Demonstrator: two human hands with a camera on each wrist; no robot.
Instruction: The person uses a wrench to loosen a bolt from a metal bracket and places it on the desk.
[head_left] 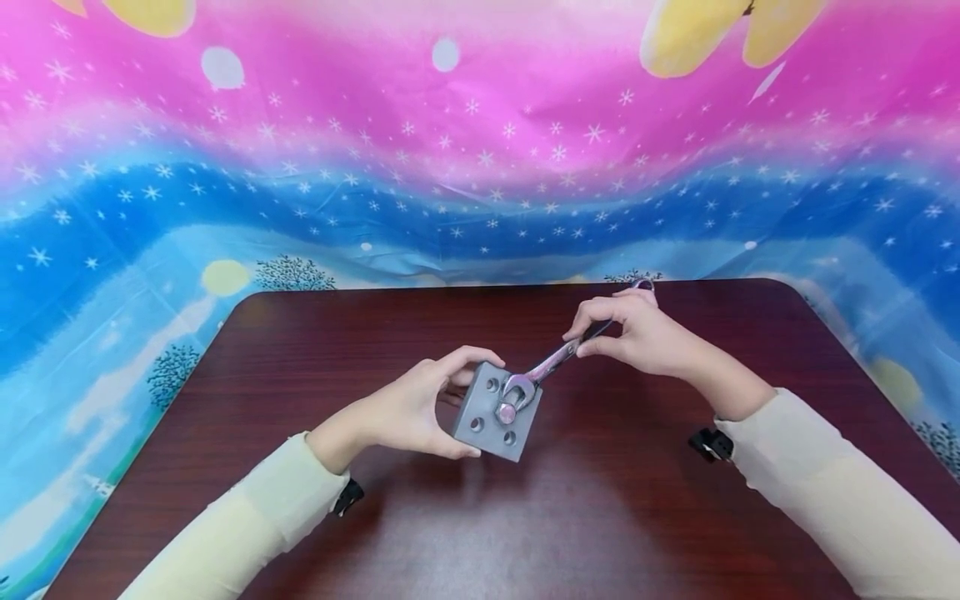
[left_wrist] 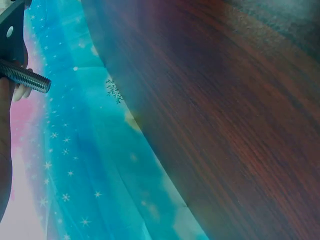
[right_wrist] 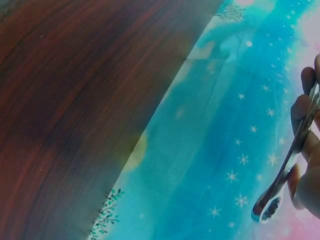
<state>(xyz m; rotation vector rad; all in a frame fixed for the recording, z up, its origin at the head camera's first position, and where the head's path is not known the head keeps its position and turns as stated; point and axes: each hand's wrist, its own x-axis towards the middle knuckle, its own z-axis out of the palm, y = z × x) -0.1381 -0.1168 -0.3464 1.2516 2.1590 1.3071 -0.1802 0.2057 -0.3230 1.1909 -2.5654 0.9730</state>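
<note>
My left hand (head_left: 408,412) grips a grey metal block (head_left: 491,442) by its left side, thumb at the lower edge and fingers at the upper edge. Several round holes show in the block's face. A bolt (head_left: 507,413) sits in the block, its head on the near face; in the left wrist view its threaded shank (left_wrist: 30,79) sticks out behind. My right hand (head_left: 637,333) pinches the handle of a shiny combination wrench (head_left: 555,360). The wrench's open end lies at the bolt head, and its ring end (right_wrist: 270,209) extends past the hand.
Below the hands is a dark reddish-brown wooden table (head_left: 360,325) with rounded far corners. A pink and blue patterned cloth (head_left: 420,183) hangs behind and along its sides. Both wrists carry small black devices below pale sleeves (head_left: 270,500).
</note>
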